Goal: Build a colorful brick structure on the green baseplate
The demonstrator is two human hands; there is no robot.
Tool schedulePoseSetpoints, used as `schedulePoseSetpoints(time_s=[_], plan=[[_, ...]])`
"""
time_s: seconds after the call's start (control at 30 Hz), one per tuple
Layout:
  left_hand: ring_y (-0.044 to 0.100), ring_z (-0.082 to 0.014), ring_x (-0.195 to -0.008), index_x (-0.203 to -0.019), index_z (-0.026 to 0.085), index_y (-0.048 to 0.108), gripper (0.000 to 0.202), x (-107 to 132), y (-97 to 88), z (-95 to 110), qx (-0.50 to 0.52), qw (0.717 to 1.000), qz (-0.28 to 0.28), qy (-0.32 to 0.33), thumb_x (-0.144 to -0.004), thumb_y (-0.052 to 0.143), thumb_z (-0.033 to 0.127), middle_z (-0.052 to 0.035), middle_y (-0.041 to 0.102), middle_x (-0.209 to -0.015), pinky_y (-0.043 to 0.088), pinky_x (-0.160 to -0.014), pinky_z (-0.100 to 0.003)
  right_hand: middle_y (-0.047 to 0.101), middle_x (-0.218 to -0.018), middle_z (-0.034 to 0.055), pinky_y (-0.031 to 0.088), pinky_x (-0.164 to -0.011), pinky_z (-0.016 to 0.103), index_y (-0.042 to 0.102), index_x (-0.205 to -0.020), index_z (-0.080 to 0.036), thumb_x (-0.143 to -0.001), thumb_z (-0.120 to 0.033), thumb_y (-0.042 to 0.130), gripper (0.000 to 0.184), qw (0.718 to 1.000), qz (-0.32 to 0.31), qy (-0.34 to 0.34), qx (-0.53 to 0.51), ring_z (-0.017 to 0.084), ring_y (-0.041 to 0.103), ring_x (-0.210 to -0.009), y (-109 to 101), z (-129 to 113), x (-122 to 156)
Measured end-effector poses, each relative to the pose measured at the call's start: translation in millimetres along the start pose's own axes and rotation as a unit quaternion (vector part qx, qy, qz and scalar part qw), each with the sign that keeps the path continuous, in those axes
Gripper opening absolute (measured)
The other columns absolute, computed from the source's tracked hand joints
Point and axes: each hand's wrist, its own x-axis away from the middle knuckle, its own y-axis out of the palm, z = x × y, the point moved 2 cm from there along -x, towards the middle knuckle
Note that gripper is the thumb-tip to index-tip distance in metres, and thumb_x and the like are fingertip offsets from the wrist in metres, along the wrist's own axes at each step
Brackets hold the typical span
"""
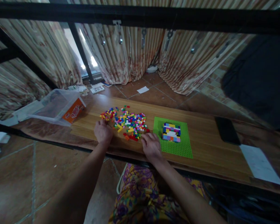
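Observation:
My left hand [103,132] rests at the left edge of a loose heap of small coloured toy bricks [130,120], its fingers curled down and their tips hidden. Whatever it may pinch does not show. My right hand [152,145] lies between the heap and a green studded baseplate [188,147], fingers loosely bent and slightly apart, with no brick visible in them. Some red bricks [133,137] lie left of its fingertips. On the baseplate stands a low block built of multicoloured bricks [171,132], with white, blue, pink and yellow rows.
A clear plastic box [53,107] with an orange label stands at the table's left end. To the right lie a black phone [227,130] and a sheet of white paper [261,163]. Striped curtains [121,56] hang beyond the wooden table [207,155].

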Motion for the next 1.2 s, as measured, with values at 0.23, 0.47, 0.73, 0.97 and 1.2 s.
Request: schedulePoseSetpoints(time_s=[0.23,0.47,0.73,0.97,1.2], plan=[[0.058,-0.0267,-0.098,-0.108,0.015,0.067,0.032,-0.2,1.7,-0.9,0.005,1.000,0.008,0.003,-0.086,0.044,0.017,-0.0148,0.062,-0.105,0.043,-0.082,-0.036,0.064,-0.098,0.0087,0.044,-0.089,0.038,0.067,-0.111,-0.022,-0.088,-0.018,0.054,0.027,0.999,-0.038,-0.005,0.022,0.026,0.055,-0.097,6.9,0.6,-15.5],[0.058,-0.0268,-0.097,-0.109,0.014,0.067,0.032,1.7,-1.5,1.1,0.007,1.000,0.005,-0.002,-0.086,0.044,0.017,-0.0152,0.061,-0.104,0.043,-0.081,-0.036,0.065,-0.095,0.0082,0.045,-0.088,0.036,0.068,-0.097,-0.022,-0.089,-0.018,0.053,0.018,0.999,-0.034,-0.004,0.013,0.024,0.057,-0.095,12.9,4.6,-19.7],[0.058,-0.0263,-0.095,-0.111,0.015,0.067,0.033,0.6,1.3,-1.2,0.002,1.000,0.005,0.001,-0.087,0.045,0.018,-0.0156,0.061,-0.105,0.043,-0.081,-0.036,0.068,-0.090,0.0057,0.047,-0.082,0.033,0.064,-0.097,-0.022,-0.088,-0.018,0.050,0.017,0.997,0.025,0.031,-0.067,0.021,0.061,-0.088,10.1,10.9,-7.9],[0.059,-0.0264,-0.096,-0.107,0.014,0.067,0.031,0.1,1.2,-0.7,-0.011,1.000,0.010,0.012,-0.087,0.044,0.017,-0.0152,0.061,-0.101,0.043,-0.080,-0.035,0.068,-0.097,0.0073,0.047,-0.086,0.034,0.066,-0.105,-0.021,-0.087,-0.015,0.051,0.024,0.999,0.003,0.009,-0.032,0.022,0.061,-0.093,11.0,6.4,-14.9],[0.059,-0.0260,-0.096,-0.106,0.014,0.067,0.030,0.4,2.0,-1.8,-0.008,1.000,0.006,0.007,-0.087,0.044,0.017,-0.0148,0.062,-0.104,0.043,-0.079,-0.034,0.068,-0.094,0.0069,0.047,-0.083,0.033,0.068,-0.104,-0.021,-0.092,-0.016,0.047,0.025,1.000,0.019,0.008,-0.016,0.022,0.061,-0.091,3.1,8.5,-30.9]])
